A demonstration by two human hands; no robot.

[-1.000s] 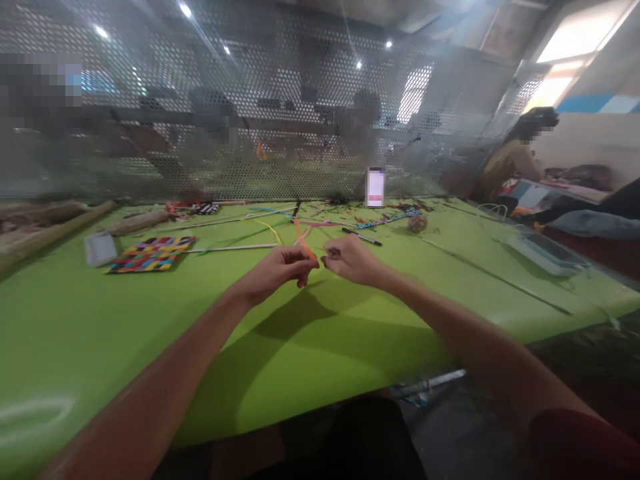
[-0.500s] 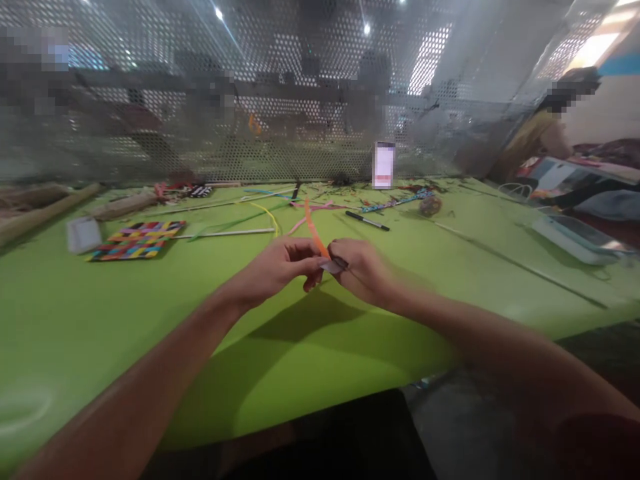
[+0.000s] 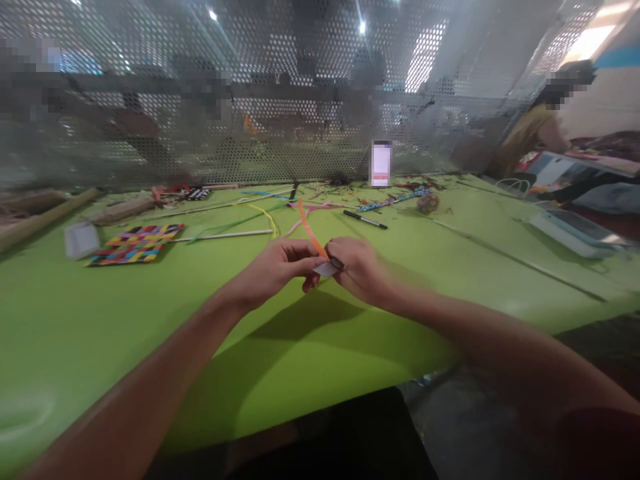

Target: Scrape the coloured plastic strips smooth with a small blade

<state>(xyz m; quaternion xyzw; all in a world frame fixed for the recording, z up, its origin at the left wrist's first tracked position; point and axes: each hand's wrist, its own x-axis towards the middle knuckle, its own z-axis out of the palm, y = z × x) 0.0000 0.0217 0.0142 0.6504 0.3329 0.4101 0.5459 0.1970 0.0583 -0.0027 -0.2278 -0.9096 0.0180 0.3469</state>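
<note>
Above the green tabletop, near its front, my two hands meet. Thumb and fingers of my left hand (image 3: 290, 263) pinch a small whitish piece (image 3: 326, 269), which looks like paper or the pale end of a strip. From between the hands an orange strip (image 3: 311, 230) rises, curving up and to the left. My right hand (image 3: 357, 267) is closed against it, with a small dark object (image 3: 336, 263) at its curled fingers; its kind is too blurred to tell. The lower end of the orange strip is hidden by the fingers.
A colourful woven mat (image 3: 137, 244) lies left beside a white box (image 3: 81, 240). Farther back are a pen (image 3: 365, 220), loose coloured strips (image 3: 270, 217) and a lit phone (image 3: 381, 163) against a perforated metal screen (image 3: 310, 133). A long thin stick (image 3: 520, 260) lies right; another person sits beyond.
The orange strip leans farther left, and more of the whitish piece shows between my hands. Both hands stay nearly in place; the view has shifted slightly.
</note>
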